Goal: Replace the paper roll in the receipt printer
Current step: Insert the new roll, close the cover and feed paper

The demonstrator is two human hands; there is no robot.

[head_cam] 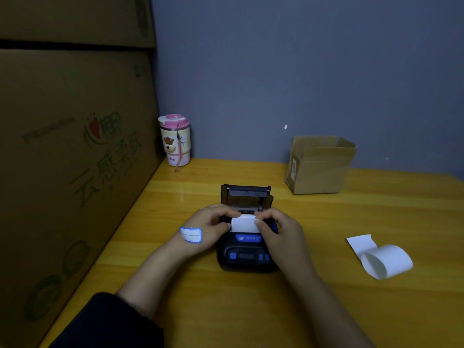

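A small black receipt printer point(247, 257) with blue buttons sits mid-table, its lid point(246, 194) standing open at the back. A white paper roll point(244, 224) lies in the open compartment. My left hand point(213, 227), with a blue-edged label stuck on its back, grips the roll's left end. My right hand point(278, 229) grips its right end. Off to the right a second white paper roll point(388, 261) lies on the table with a loose strip curling away from it.
Large cardboard cartons point(75, 146) wall off the left side of the yellow wooden table point(326, 297). A pink-lidded cup point(175, 140) stands at the back left. A small open cardboard box point(319, 164) sits at the back right against the grey wall.
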